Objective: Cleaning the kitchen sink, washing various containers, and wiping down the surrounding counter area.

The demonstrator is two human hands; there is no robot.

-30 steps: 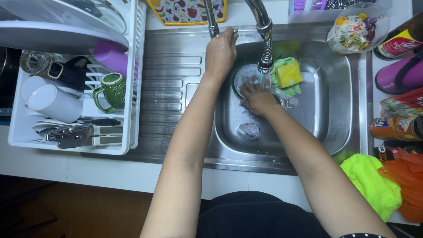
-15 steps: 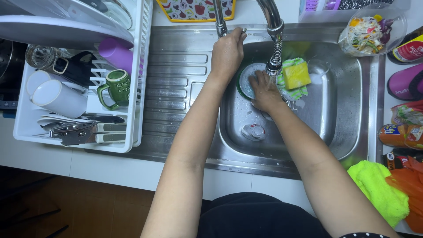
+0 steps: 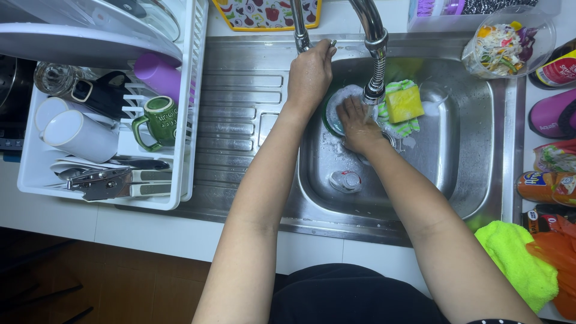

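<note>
A round clear tub (image 3: 509, 41) with a see-through lid sits at the far right of the sink, full of mixed salad in white, orange and purple. Just right of it, a dark bottle (image 3: 558, 67) with a red and yellow label lies at the edge. Nearer on the right lie a crinkly food packet (image 3: 557, 157) and an orange packet (image 3: 546, 186) with a blue spot.

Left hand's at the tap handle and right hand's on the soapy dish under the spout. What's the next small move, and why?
Probably turn the dish a little under the spout with the right hand so the foamy part gets rinsed. Suds cover its face, and the right hand lies on it just below the nozzle. The left hand sits at the tap handle, ready to adjust the flow. The sponge lies beside the dish, not in either hand.
</note>
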